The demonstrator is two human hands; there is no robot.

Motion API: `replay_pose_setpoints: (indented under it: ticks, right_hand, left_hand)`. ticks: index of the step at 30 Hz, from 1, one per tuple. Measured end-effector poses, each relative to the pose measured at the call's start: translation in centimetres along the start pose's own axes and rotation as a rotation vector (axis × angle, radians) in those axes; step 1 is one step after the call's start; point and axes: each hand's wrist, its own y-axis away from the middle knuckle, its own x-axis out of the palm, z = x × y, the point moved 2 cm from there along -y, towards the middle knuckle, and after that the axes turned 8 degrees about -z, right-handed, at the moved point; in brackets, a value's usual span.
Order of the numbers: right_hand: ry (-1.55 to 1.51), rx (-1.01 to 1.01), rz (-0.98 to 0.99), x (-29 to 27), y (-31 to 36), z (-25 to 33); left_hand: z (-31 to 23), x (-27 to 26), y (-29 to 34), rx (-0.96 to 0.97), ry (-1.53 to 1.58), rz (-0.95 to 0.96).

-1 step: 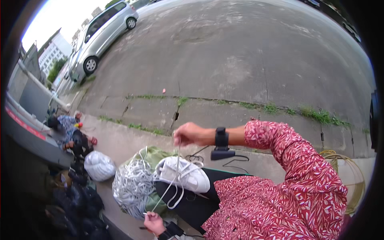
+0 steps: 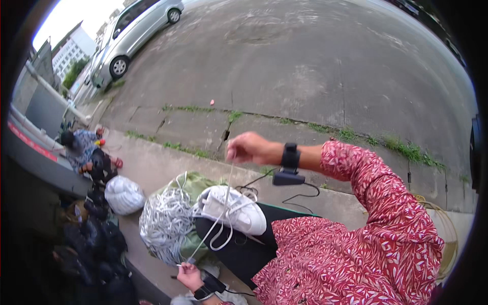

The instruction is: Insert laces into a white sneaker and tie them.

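A white lace-up sneaker [image 2: 250, 217] lies on my dark-clad lap, with loose lace loops over its upper and side. Beyond its toe-to-heel line, my right hand [image 2: 249, 148] is raised, fingers pinched on one end of a thin white shoelace [image 2: 221, 216]. That lace runs taut past the shoe down to my left hand [image 2: 189, 277], low by my left side, where closed fingers grip its other stretch. A short pale tip pokes out of the left fingers. Left of the shoe sits a big tangled heap of white laces [image 2: 165, 230] on a green sack [image 2: 198, 183].
A white bundle [image 2: 124, 195] and dark bags [image 2: 96, 244] stand at the left. Farther off, a person in a patterned top [image 2: 84, 148] sits by the wall. Black cable [image 2: 305, 197] lies beyond my lap, coiled yellowish cord [image 2: 447, 229] at right. A silver van [image 2: 134, 31] is parked far left.
My right hand has risen farther from the sneaker, pulling the lace longer and straighter. The left hand keeps its grip down low. The whole view has shifted slightly.
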Motion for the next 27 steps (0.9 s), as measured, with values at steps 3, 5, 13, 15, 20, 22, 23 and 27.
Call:
replay_pose_setpoints:
  ticks: [3, 5, 13, 15, 20, 22, 23, 27]
  right_hand:
    - [-0.17, -0.105, -0.091, -4.2, -1.7, 8.7]
    - [-0.301, -0.207, -0.075, -7.0, -3.8, 12.4]
    - [-0.013, -0.155, -0.155, -5.3, -3.0, 5.1]
    - [0.271, -0.027, 0.124, -1.0, -2.2, -0.5]
    - [0.766, -0.08, 0.587, 5.9, 2.7, -7.7]
    - [0.989, -0.429, 0.63, 6.3, 2.7, -9.2]
    - [1.146, -0.72, 0.655, 6.8, 2.8, -9.2]
    - [1.393, -1.0, 0.61, 6.9, 3.7, -9.3]
  left_hand:
    - [-7.9, -16.4, -2.4, 0.076, 0.139, -0.299]
    - [-12.1, -27.5, -0.3, 0.349, -0.047, -0.511]
    - [-5.8, -14.9, 3.5, 0.212, 0.217, -0.566]
    - [-1.5, -6.1, 4.7, 0.137, -0.114, -0.144]
    - [7.5, 13.2, 11.6, 0.376, -0.942, 0.311]
    - [9.7, 16.1, 11.6, 0.844, -1.392, 0.461]
    - [10.4, 17.2, 12.0, 0.908, -1.444, 0.44]
    - [11.5, 18.2, 11.4, 1.128, -1.5, 0.406]
